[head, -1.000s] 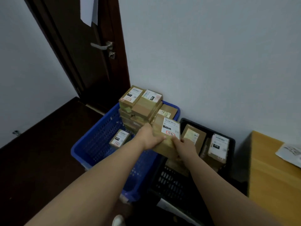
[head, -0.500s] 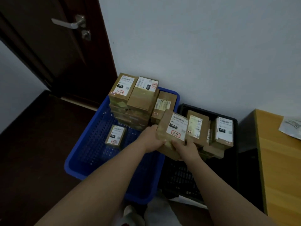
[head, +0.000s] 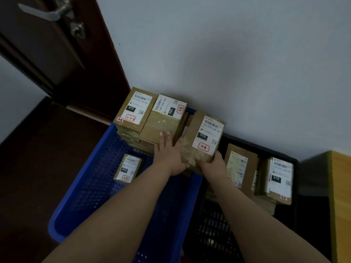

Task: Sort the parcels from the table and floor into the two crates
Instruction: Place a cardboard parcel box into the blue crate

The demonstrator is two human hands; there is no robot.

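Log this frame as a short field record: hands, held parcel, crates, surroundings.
left hand: open, straight fingers against the stacked parcels
right hand: grips held parcel at its near end
held parcel: over the blue crate's far right corner, label up
blue crate: stack at back, one loose parcel
black crate: several parcels
surroundings: door, wooden table

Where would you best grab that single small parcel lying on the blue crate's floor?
Probably from above, pinching its two long side edges. The small parcel lies flat, label up, on the blue crate floor, with bare floor on its left and near sides. The tall stack stands just behind it, so come in from the near side.
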